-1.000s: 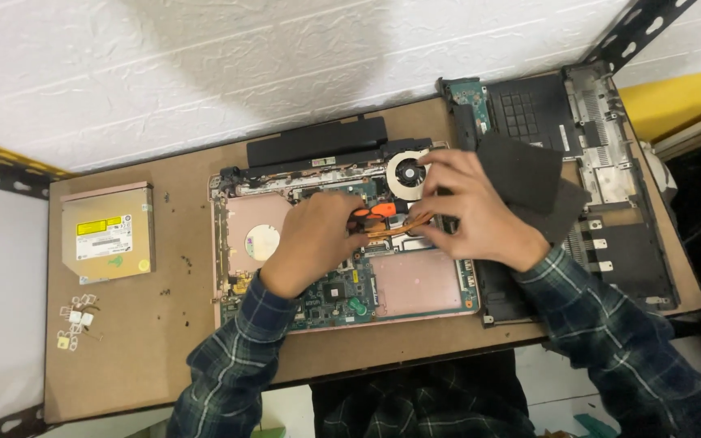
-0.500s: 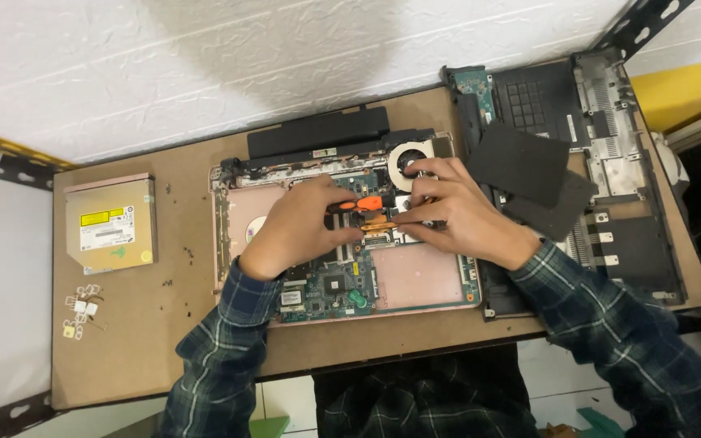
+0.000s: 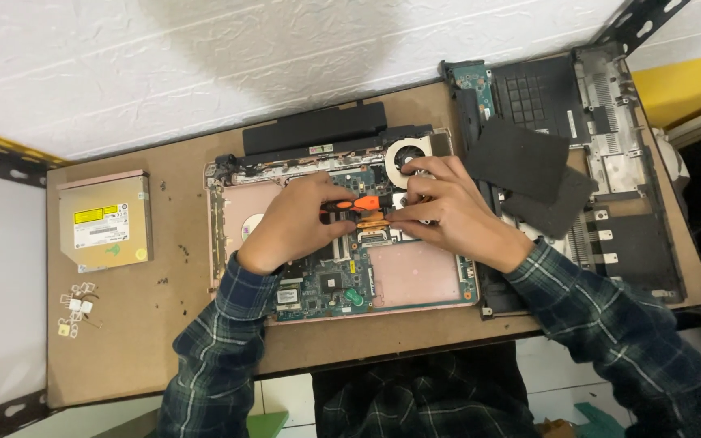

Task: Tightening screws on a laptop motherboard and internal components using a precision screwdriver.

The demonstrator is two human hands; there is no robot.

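Orange-handled screwdriver (image 3: 357,204), small, with black grip sections, is held level between both hands above the opened laptop base (image 3: 342,235). Left hand (image 3: 294,223): fingers closed around the handle end, thumb pressed along the top. Right hand (image 3: 448,212): fingers pinched together at the tip end of the tool, where the shaft meets the copper-coloured part of the green circuit board (image 3: 326,284). Round cooling fan (image 3: 407,154) is seen just beyond the right fingers. Long black battery (image 3: 318,128) is laid along the far edge of the base, beyond both sets of fingers. Two dark foam pads (image 3: 521,158) and a stripped laptop cover (image 3: 610,130) are placed to the outer side of the right fingers. Silver optical drive (image 3: 105,219) and a cluster of small white parts (image 3: 76,304) are set well apart, to the outer side of the left fingers. Everything is carried by a brown table (image 3: 172,324).
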